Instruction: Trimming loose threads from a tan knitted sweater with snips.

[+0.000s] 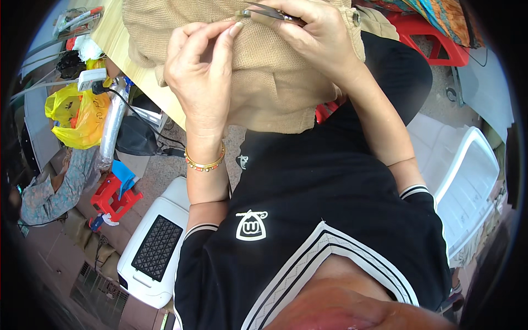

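Note:
A tan knitted garment (275, 77) lies over my lap and the table edge, its folds hanging toward me. My right hand (316, 36) is closed around small dark thread snips (269, 12), whose pointed blades reach left over the knit. Just beside those tips, the thumb and forefinger of my left hand (201, 71) come together in a pinch. What is between them is too small to make out. A small shiny piece (243, 14) shows by the left fingertips. On the garment's right edge sits a dark round button (356, 17).
A pale wooden table (118, 33) extends at upper left. Beyond it are a yellow plastic bag (80, 115), a white plug adapter (92, 80) with cords, and another person's patterned sleeve (60, 187). Red stools (114, 197), a white box (154, 245) and a clear plastic bin (462, 170) stand around me.

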`<action>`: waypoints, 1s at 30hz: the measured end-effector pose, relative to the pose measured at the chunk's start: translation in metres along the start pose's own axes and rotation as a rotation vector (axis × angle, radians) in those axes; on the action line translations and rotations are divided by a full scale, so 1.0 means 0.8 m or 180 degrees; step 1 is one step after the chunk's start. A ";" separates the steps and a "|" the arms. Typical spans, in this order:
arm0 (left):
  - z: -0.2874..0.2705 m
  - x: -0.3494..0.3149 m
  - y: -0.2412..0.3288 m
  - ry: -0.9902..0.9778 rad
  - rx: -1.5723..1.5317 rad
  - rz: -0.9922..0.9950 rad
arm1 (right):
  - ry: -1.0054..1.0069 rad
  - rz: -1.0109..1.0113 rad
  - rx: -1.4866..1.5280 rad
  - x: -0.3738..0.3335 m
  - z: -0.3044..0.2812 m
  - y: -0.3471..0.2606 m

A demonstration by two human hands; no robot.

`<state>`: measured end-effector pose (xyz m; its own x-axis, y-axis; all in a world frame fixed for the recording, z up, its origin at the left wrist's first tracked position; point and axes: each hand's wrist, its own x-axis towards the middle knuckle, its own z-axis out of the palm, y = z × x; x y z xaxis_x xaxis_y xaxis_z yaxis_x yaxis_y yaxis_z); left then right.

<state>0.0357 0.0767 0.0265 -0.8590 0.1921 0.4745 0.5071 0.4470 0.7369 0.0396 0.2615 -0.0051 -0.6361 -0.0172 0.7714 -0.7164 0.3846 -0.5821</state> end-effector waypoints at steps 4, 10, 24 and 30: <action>0.004 0.008 -0.007 0.0004 0.0343 0.0549 | -0.0308 0.1055 0.0081 0.010 -0.010 -0.023; 0.008 0.020 -0.011 0.0016 0.0733 0.1285 | -0.0068 0.0209 0.0111 0.017 -0.024 -0.040; 0.008 0.024 -0.013 -0.0276 -0.0429 0.0084 | -0.0021 -0.0607 -0.1571 0.000 -0.013 -0.026; 0.008 0.025 -0.017 -0.0197 -0.0383 0.0464 | 0.0021 -0.0285 -0.1529 0.003 -0.008 -0.041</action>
<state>0.0113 0.0799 0.0232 -0.7768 0.3022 0.5526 0.6279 0.3037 0.7166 0.0636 0.2548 0.0177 -0.5751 -0.0646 0.8155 -0.5539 0.7644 -0.3301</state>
